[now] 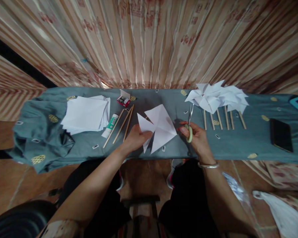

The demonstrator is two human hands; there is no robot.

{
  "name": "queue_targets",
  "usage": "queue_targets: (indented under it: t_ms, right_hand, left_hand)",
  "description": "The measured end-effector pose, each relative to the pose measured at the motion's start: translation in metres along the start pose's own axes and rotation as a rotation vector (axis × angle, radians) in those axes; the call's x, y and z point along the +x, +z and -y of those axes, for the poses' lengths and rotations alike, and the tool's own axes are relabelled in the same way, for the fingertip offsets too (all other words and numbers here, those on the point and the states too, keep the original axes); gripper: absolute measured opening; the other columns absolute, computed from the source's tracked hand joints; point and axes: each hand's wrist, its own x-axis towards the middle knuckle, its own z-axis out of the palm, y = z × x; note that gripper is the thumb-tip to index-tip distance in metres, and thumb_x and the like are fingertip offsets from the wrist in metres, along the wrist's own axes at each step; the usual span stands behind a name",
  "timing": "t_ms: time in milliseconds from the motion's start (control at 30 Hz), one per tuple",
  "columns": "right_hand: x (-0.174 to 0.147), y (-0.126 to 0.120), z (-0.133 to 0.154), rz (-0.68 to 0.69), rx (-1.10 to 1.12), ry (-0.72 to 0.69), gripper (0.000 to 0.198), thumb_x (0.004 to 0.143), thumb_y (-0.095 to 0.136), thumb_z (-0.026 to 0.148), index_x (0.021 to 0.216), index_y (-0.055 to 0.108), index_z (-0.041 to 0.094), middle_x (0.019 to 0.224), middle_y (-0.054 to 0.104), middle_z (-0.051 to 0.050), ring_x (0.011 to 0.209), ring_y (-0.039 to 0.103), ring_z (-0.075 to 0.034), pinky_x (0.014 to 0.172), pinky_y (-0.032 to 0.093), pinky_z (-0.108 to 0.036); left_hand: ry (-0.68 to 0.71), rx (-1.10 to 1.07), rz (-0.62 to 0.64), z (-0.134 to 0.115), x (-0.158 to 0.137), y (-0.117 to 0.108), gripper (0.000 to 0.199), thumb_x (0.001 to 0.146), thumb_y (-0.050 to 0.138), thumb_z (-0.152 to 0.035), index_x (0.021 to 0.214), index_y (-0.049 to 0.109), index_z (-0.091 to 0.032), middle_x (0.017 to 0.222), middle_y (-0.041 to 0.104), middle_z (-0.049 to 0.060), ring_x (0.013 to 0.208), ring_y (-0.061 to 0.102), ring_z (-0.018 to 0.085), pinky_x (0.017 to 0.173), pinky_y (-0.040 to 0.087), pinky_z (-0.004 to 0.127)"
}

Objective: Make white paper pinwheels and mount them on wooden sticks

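Paper sheet (163,127): white, creased, slit toward middle; left grip (136,137) pinching it, right grip (198,136) closed round scissors (190,116).

1. Got plain white on the cut paper square (161,127), same on the paper stack (85,114) and the pinwheels (208,98).
2. Seeing pale yellow-green around the handle of the scissors (190,130), silvery up the blades.
3. Light tan for the loose wooden sticks (123,125), pretty much like the pinwheel sticks (219,119).
4. Green and white on the glue stick (110,125), red with a whitish flap on the little box (123,99).
5. Dusty teal-grey for the tablecloth (223,145), with yellow pineapple-like prints and tiny black-and-white labels.
6. Beige and brown stripes plus reddish motifs on the curtain (149,49).
7. Just black for the smartphone (281,135), silver for the bracelet (208,165).
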Motion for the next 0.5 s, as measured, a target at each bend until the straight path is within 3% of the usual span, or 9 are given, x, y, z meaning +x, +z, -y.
queue_targets:
  t_ms: [100, 200, 367, 500]
  right_hand:
    - [0.0020, -0.0018, -0.0023, -0.061, -0.095, -0.035, 0.045, 0.064, 0.078, 0.051, 0.094, 0.069, 0.019, 0.074, 0.068, -0.001, 0.068, 0.058, -0.016, 0.063, 0.045, -0.029]
    - [0.0029, -0.0028, -0.0048, 0.012, -0.049, -0.002, 0.043, 0.063, 0.079, 0.048, 0.093, 0.070, 0.019, 0.067, 0.063, 0.003, 0.061, 0.051, -0.012, 0.057, 0.040, -0.026]
    - [0.0004, 0.0001, -0.0034, 0.188, 0.103, 0.096, 0.036, 0.059, 0.083, 0.040, 0.087, 0.071, 0.021, 0.063, 0.059, 0.006, 0.056, 0.047, -0.009, 0.054, 0.036, -0.024]
    - [-0.0023, 0.0065, 0.0007, 0.206, 0.221, 0.186, 0.036, 0.052, 0.086, 0.035, 0.082, 0.072, 0.021, 0.063, 0.061, 0.006, 0.054, 0.048, -0.008, 0.052, 0.034, -0.023]
  left_hand:
    - [-0.035, 0.065, 0.016, -0.0018, -0.0010, 0.0001, 0.010, 0.061, 0.062, -0.021, 0.068, 0.069, -0.017, 0.069, 0.071, 0.004, 0.067, 0.065, 0.022, 0.063, 0.052, 0.031]
    - [-0.029, 0.078, 0.033, -0.0015, -0.0013, -0.0008, 0.012, 0.060, 0.063, -0.021, 0.070, 0.069, -0.017, 0.068, 0.071, 0.002, 0.066, 0.064, 0.020, 0.062, 0.050, 0.029]
    - [-0.127, -0.015, 0.068, -0.0021, -0.0041, -0.0020, 0.020, 0.059, 0.069, -0.025, 0.076, 0.070, -0.015, 0.071, 0.071, 0.003, 0.069, 0.065, 0.020, 0.066, 0.050, 0.031]
    - [-0.238, -0.222, 0.045, -0.0070, -0.0055, -0.0021, 0.033, 0.057, 0.077, -0.035, 0.080, 0.070, -0.014, 0.079, 0.073, 0.006, 0.077, 0.066, 0.023, 0.075, 0.050, 0.034]
